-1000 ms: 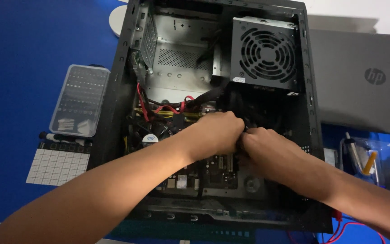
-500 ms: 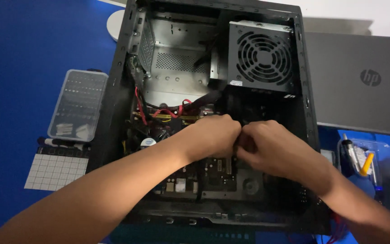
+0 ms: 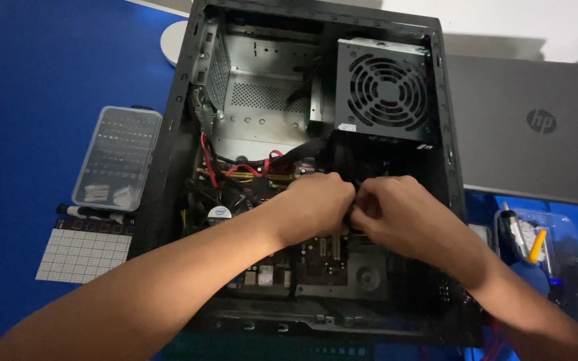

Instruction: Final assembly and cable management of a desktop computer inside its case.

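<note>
An open black computer case (image 3: 182, 100) lies on its side on a blue mat. Inside are a grey power supply with a round fan grille (image 3: 382, 90), a bare metal drive cage (image 3: 262, 100), a motherboard (image 3: 316, 261) and red and black cables (image 3: 249, 167). My left hand (image 3: 319, 204) and my right hand (image 3: 403, 214) meet in the middle of the case, just below the power supply. Both are closed around a dark cable or connector (image 3: 350, 215) between them; my fingers hide most of it.
A clear plastic box of small bits (image 3: 118, 157) and a white grid pad (image 3: 81, 254) lie left of the case. A closed grey laptop (image 3: 536, 127) sits to the right, with a clear tray of tools (image 3: 540, 257) below it. A white round object (image 3: 172, 43) lies at the case's top left.
Both hands stay clasped at the same spot inside the case, with slight shifts of the fingers. The view has moved a little.
</note>
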